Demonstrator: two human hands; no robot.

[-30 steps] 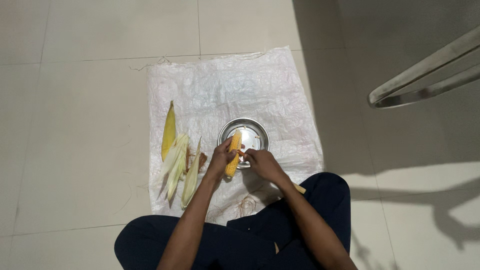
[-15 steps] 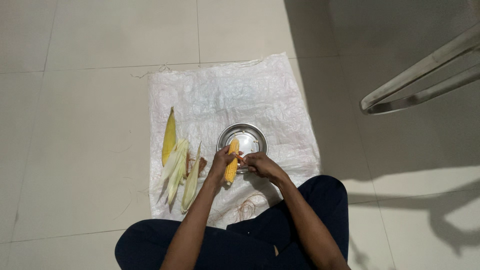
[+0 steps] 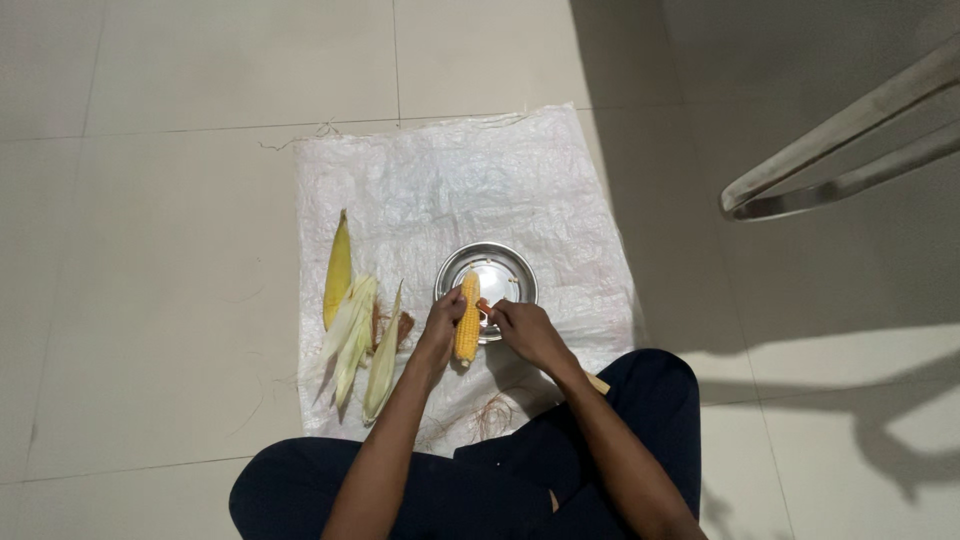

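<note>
Sitting on the tiled floor [image 3: 180,200] with a white woven sheet [image 3: 460,180] spread in front, the person is partway through working kernels off a cob. Farthest left on the sheet lies 1 unhusked ear [image 3: 338,270], and just beside it a loose pile of pale husk leaves [image 3: 360,345], with brownish corn silk [image 3: 490,412] strewn nearer the legs. The left hand [image 3: 440,330] is closed around the lower half of a yellow corn cob [image 3: 467,318], holding it nearly upright over the near rim of a round steel plate [image 3: 505,275]. The right hand [image 3: 520,328] presses against the cob's side, fingers curled around something small and orange; what it is cannot be told. Few kernels show in the plate, so the job looks early. The next move likely calls for steady left-hand grip and pushing kernels toward the plate. Far right, a metal frame [image 3: 840,150] stands well apart.
</note>
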